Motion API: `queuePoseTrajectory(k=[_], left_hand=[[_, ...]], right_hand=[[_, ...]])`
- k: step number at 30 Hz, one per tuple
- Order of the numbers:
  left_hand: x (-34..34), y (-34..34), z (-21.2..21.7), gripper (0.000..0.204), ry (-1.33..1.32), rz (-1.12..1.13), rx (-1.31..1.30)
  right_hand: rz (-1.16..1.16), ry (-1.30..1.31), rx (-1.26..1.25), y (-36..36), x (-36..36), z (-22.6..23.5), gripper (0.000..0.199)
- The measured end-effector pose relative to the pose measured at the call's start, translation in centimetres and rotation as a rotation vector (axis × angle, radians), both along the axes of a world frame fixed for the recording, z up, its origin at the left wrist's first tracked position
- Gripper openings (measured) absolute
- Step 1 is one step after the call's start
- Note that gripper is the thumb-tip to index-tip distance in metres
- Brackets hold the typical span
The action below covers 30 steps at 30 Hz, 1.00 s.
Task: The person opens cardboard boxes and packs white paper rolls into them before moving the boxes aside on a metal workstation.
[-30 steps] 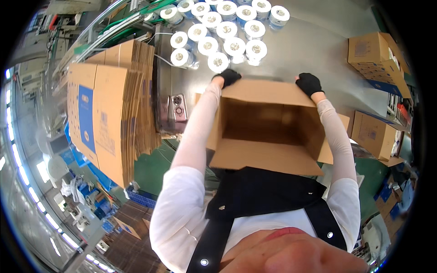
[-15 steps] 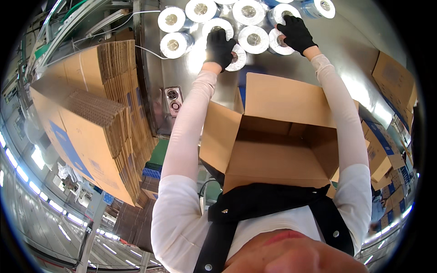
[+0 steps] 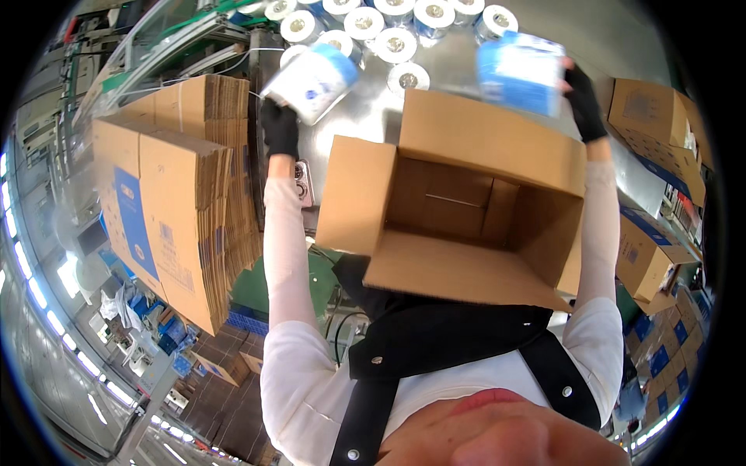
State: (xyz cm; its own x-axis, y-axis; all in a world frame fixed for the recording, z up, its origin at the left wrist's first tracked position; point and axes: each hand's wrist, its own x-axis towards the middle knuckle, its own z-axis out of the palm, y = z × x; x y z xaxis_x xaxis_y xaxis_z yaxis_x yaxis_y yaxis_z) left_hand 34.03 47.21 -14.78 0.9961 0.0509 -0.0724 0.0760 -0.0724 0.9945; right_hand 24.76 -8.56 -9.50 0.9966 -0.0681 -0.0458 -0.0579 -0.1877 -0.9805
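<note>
My left hand (image 3: 281,130), in a black glove with bare fingertips, is closed on a blue and white wrapped roll (image 3: 313,84), tilted in the air over the metal table. On the other side my right hand (image 3: 584,101), gloved the same way, grips a second blue and white roll (image 3: 519,74) at its right end. Both rolls are blurred by motion. Between my arms an open cardboard carton (image 3: 489,144) faces up, flaps spread, with no roll visible inside. Beyond it several more wrapped rolls (image 3: 395,45) stand on end, their hollow cores showing.
A tall stack of flattened cartons (image 3: 175,210) stands on the left. A phone (image 3: 305,185) lies at the table's left edge beside my left forearm. Other cartons (image 3: 649,128) are on the right. Green-edged rails (image 3: 194,31) run at the far left.
Both hands have lifted a roll each from the group, spread apart and come closer to me. The carton now sits slightly turned, with its near flap folded outward.
</note>
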Motion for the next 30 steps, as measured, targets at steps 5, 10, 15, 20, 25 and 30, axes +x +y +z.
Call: queuePoseTrajectory(k=[5, 10, 15, 20, 25, 30], left_hand=[[-11.7, -5.8, 11.5, 0.043, -0.363, 0.044, 0.385], [-18.9, -13.8, 18.0, 0.04, -0.822, -0.422, 0.807], [-25.2, -18.8, 14.0, 0.02, -1.176, -0.975, 0.551], [-30.7, -23.0, 8.2, 0.025, -0.944, -1.183, 0.799], [-32.5, -21.7, -8.4, 0.055, -0.117, -1.063, 1.458], [-17.6, -19.9, 7.8, 0.047, 0.216, -1.263, 0.163]], right_hand=[[0.058, 0.002, 0.019, 2.3, -12.3, 11.4, 0.029], [0.314, 0.163, -0.475, -1.4, -21.2, 9.0, 0.036], [0.73, 0.156, -1.093, -3.2, -25.4, 8.9, 0.046], [0.795, -0.045, -0.978, 0.0, -28.7, 2.1, 0.032], [0.721, -0.149, -0.887, 11.9, -25.4, -7.6, 0.041], [0.73, 0.288, -0.506, 18.6, -20.5, -12.5, 0.032]])
